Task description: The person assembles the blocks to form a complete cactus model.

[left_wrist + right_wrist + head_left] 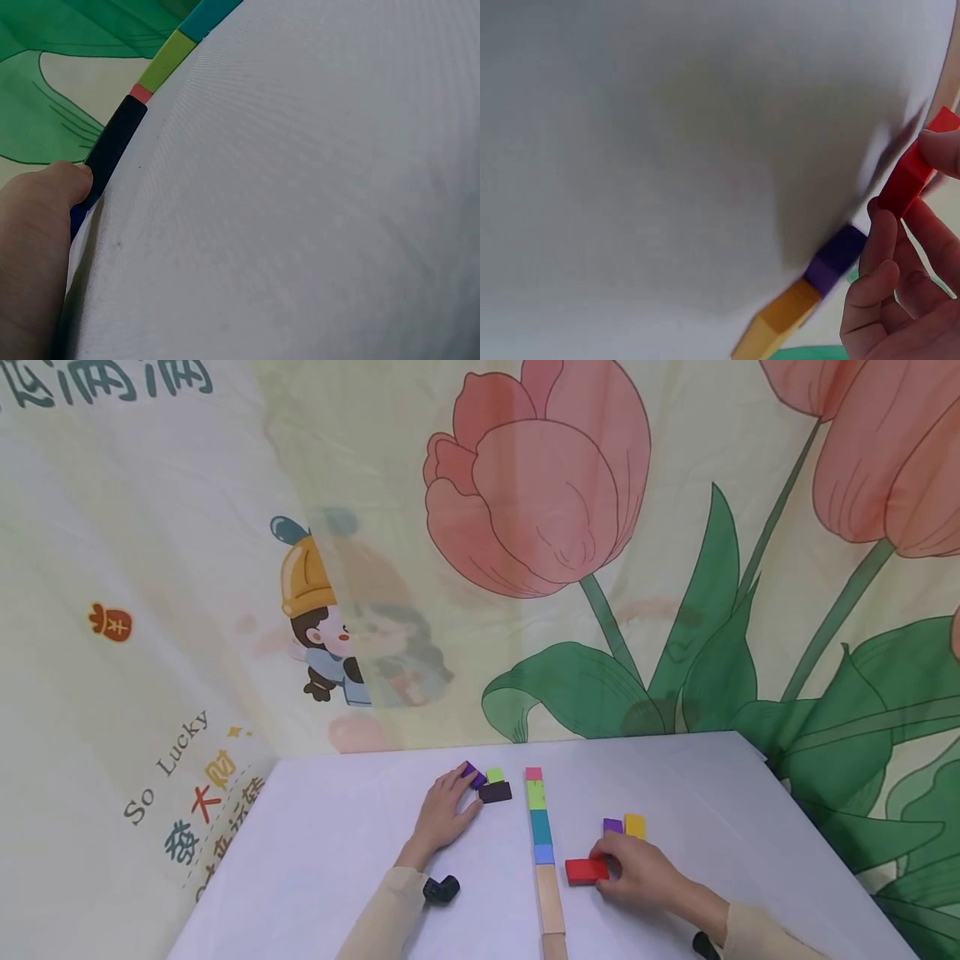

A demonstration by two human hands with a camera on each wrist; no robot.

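Observation:
My right hand (637, 870) pinches a red block (583, 872) by its right end, between thumb and fingertips. The right wrist view shows the red block (911, 176) tilted, with a shadow on the table beside it. Just behind that hand are a purple block (612, 825) and a yellow block (634, 826), side by side. At the back left, my left hand (444, 814) lies with fingers extended, its fingertips on another purple block (476, 776). Its thumb is close to a black block (495, 792). A small lime-green block (495, 775) sits behind the black one.
Between the hands, a straight row of blocks runs front to back: pink (533, 773), lime green (536, 795), teal (541, 827), blue (544, 854) and plain wood (550, 897). The white table (300, 860) meets a printed cloth backdrop (375, 727) behind it.

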